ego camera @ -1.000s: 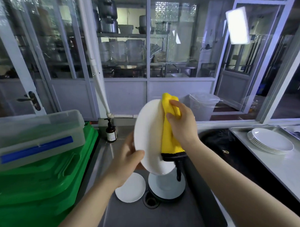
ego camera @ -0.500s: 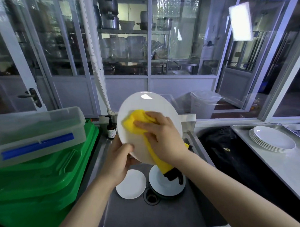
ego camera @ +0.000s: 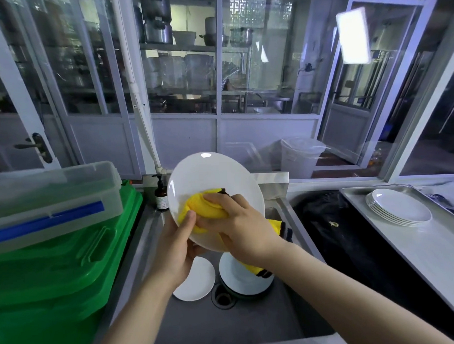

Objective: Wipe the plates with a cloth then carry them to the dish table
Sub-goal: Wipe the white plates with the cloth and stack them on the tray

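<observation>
L hand [ego camera: 178,248] grips white plate [ego camera: 210,177] by lower-left rim, tilted up over sink [ego camera: 251,322]. R hand [ego camera: 238,225] presses yellow cloth [ego camera: 196,210] on face. Dish table [ego camera: 429,244] w/ plate stack [ego camera: 399,208] lies right; R arm nearer.

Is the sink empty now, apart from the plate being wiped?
No, two more white plates lie at the bottom of the sink, beside the drain.
</observation>
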A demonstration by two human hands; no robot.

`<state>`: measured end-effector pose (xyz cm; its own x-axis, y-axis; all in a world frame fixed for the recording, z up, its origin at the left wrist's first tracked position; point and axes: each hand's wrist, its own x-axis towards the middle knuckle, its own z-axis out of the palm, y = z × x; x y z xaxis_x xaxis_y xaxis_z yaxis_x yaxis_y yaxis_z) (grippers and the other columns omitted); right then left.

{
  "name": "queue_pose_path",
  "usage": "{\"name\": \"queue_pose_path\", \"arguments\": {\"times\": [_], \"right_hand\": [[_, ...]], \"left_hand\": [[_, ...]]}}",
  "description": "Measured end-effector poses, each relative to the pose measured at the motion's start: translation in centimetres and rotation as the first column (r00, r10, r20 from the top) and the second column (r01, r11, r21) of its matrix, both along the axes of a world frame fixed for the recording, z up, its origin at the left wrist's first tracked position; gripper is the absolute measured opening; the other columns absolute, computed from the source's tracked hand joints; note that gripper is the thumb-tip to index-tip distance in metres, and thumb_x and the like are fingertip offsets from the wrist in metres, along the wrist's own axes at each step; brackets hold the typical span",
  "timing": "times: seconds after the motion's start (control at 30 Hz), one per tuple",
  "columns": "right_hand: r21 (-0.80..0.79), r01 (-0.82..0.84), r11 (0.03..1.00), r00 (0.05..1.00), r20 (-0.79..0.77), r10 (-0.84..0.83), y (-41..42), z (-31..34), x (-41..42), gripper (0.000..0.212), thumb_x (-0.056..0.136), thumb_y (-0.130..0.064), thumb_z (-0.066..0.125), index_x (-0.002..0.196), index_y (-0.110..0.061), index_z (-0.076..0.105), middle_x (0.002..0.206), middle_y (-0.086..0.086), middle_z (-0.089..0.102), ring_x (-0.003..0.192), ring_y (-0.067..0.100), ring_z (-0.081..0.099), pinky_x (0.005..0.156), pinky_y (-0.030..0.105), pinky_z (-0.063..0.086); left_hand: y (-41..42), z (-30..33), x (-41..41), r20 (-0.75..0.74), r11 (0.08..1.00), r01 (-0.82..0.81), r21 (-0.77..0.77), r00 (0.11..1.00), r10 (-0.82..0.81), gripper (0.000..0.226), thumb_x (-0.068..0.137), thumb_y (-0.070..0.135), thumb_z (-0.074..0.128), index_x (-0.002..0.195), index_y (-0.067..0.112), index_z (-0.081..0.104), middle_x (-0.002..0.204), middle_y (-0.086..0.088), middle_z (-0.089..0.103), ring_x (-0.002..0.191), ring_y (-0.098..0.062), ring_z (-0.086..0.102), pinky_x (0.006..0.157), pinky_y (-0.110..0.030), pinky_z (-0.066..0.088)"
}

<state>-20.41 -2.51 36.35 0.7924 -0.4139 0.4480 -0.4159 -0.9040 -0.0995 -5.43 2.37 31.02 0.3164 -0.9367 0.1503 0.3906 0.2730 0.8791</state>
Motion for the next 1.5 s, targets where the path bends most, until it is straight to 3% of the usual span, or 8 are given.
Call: {"name": "queue_pose_path", "arguments": {"times": [0.2, 0.47, 0.63, 0.77, 0.9, 1.0, 1.1, 1.5], "right_hand": [[0.009, 0.075, 0.997, 0.993, -0.09, -0.074, -1.8, -1.8, -3.9, 0.049, 0.084, -0.004, 0.052, 0.117, -0.036, 0.068, 0.142, 0.003, 0.047, 0.102, 0.038, 0.049, 0.081, 0.04, 0.05], [-0.029, 0.346, 0.938, 0.934, 0.101, -0.342, -4.2, -4.2, -6.4, 0.054, 0.073, 0.003, 0.067, 0.113, -0.033, 0.07, 0.129, 0.012, 0.057, 0.086, 0.043, 0.053, 0.072, 0.046, 0.054], [0.085, 0.395, 0.915, 0.892, 0.203, -0.404, -3.7, -3.9, -6.2, 0.044, 0.086, -0.014, 0.05, 0.123, -0.032, 0.065, 0.139, 0.014, 0.048, 0.103, 0.043, 0.048, 0.084, 0.048, 0.049], [-0.082, 0.244, 0.966, 0.952, 0.21, -0.223, -1.3, -4.8, -5.6, 0.048, 0.082, -0.016, 0.042, 0.119, -0.031, 0.067, 0.13, 0.015, 0.056, 0.089, 0.041, 0.056, 0.074, 0.039, 0.051], [-0.031, 0.322, 0.946, 0.927, 0.212, -0.309, -2.5, -5.4, -7.8, 0.05, 0.083, -0.019, 0.035, 0.121, -0.03, 0.067, 0.131, 0.015, 0.056, 0.092, 0.043, 0.056, 0.077, 0.042, 0.052], [0.119, 0.518, 0.847, 0.848, 0.058, -0.526, -5.0, -6.3, -11.3, 0.051, 0.089, -0.028, 0.029, 0.131, -0.04, 0.055, 0.146, 0.007, 0.04, 0.113, 0.038, 0.041, 0.085, 0.04, 0.047], [0.139, 0.621, 0.771, 0.781, -0.04, -0.623, -6.6, -8.9, -15.4, 0.051, 0.091, -0.016, 0.044, 0.133, -0.045, 0.05, 0.148, 0.002, 0.033, 0.109, 0.037, 0.037, 0.083, 0.041, 0.048], [0.214, 0.663, 0.718, 0.716, -0.461, -0.524, -4.3, -21.8, -27.3, 0.066, 0.091, -0.008, 0.047, 0.14, -0.05, 0.033, 0.147, -0.004, 0.026, 0.106, 0.026, 0.036, 0.071, 0.033, 0.046]], "left_hand": [[0.0, -1.0, 0.9, -0.054, 0.996, -0.08, -0.025, 0.995, 0.079, 0.048, 0.072, 0.008, 0.057, 0.115, 0.028, 0.062, 0.106, -0.002, 0.073, 0.092, -0.021, 0.071, 0.058, -0.036, 0.057], [0.8, -2.4, 1.1, 0.168, 0.987, 0.024, 0.16, 0.984, -0.051, 0.042, 0.064, 0.012, 0.058, 0.09, 0.043, 0.071, 0.088, 0.01, 0.074, 0.082, -0.012, 0.07, 0.052, -0.03, 0.054], [0.3, -3.5, -2.0, 0.334, 0.952, 0.103, 0.289, 0.921, -0.201, 0.055, 0.055, 0.025, 0.066, 0.109, 0.017, 0.063, 0.089, -0.002, 0.074, 0.084, -0.023, 0.069, 0.058, -0.037, 0.056], [-0.6, -3.8, -4.7, 0.336, 0.946, 0.1, 0.308, 0.919, -0.206, 0.041, 0.063, 0.014, 0.057, 0.102, 0.005, 0.064, 0.077, 0.0, 0.075, 0.075, -0.015, 0.07, 0.061, -0.034, 0.055], [-1.3, -4.2, -6.1, 0.293, 0.938, 0.129, 0.323, 0.928, -0.229, 0.035, 0.062, 0.009, 0.057, 0.095, 0.003, 0.064, 0.075, -0.003, 0.075, 0.07, -0.016, 0.071, 0.055, -0.031, 0.056], [-1.8, -4.9, -7.0, 0.272, 0.931, 0.126, 0.342, 0.935, -0.226, 0.045, 0.062, 0.012, 0.058, 0.107, 0.013, 0.061, 0.083, 0.001, 0.075, 0.076, -0.015, 0.07, 0.055, -0.03, 0.055], [-2.4, -5.7, -7.9, 0.22, 0.925, 0.118, 0.361, 0.953, -0.208, 0.04, 0.069, 0.011, 0.062, 0.106, 0.025, 0.06, 0.083, 0.007, 0.074, 0.074, -0.011, 0.071, 0.052, -0.031, 0.054], [-3.4, -10.7, -12.9, 0.047, 0.889, 0.051, 0.455, 0.996, -0.082, 0.047, 0.079, 0.003, 0.06, 0.114, 0.033, 0.062, 0.112, 0.0, 0.067, 0.108, -0.029, 0.059, 0.057, -0.034, 0.056]]}}
